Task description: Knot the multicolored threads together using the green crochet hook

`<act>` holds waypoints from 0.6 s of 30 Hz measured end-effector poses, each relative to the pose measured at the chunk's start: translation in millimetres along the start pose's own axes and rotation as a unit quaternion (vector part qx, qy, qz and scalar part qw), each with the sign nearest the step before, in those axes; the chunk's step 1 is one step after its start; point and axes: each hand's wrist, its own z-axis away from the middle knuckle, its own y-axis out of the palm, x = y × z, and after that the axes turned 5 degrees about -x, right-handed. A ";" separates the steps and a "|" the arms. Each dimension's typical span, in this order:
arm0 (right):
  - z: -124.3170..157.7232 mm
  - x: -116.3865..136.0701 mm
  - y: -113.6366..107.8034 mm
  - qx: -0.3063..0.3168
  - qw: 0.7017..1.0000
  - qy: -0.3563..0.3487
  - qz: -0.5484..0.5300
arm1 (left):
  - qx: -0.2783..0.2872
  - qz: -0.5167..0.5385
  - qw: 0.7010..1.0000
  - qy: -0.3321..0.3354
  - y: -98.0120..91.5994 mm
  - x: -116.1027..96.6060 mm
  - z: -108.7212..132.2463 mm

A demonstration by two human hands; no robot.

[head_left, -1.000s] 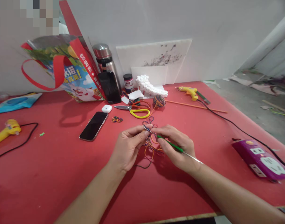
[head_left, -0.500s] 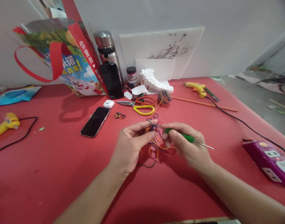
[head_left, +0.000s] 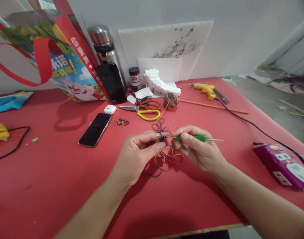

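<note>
Between thumb and fingers, my left hand (head_left: 139, 154) pinches a small piece of crocheted yarn (head_left: 162, 137), dark blue where it shows. My right hand (head_left: 198, 147) is closed around the green handle of a crochet hook (head_left: 195, 138). The hook's thin metal shaft reaches left to the yarn piece and touches it; a second metal end sticks out to the right. Loose multicoloured yarn (head_left: 175, 156) hangs in loops below and between the hands. One strand runs back to a yarn ball (head_left: 171, 100). My left fingers hide part of the piece.
Scissors (head_left: 149, 114), a phone (head_left: 95, 130), an earbud case (head_left: 110, 109) and a small crocheted piece (head_left: 122, 122) lie beyond my left hand. A yellow glue gun (head_left: 205, 90) is at back right, a purple power strip (head_left: 282, 166) at right. A bag (head_left: 77, 79) and thermos (head_left: 103, 41) stand behind.
The view has shifted, so the tabletop things sit slightly farther left. The crochet hook has turned to lie nearly level, its tip at the yarn piece. Both hands keep their grips.
</note>
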 end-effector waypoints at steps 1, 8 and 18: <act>0.7 -0.3 2.1 0.002 1.000 0.003 -0.009 | 0.000 0.022 1.000 -0.017 0.2 1.4 -0.7; 8.2 -4.4 2.3 -0.007 0.999 -0.023 0.028 | -0.032 0.062 0.995 -0.068 3.3 4.5 -3.2; 22.2 -5.0 7.9 -0.038 0.878 -0.312 0.361 | -0.147 0.032 0.989 0.004 18.7 6.1 5.2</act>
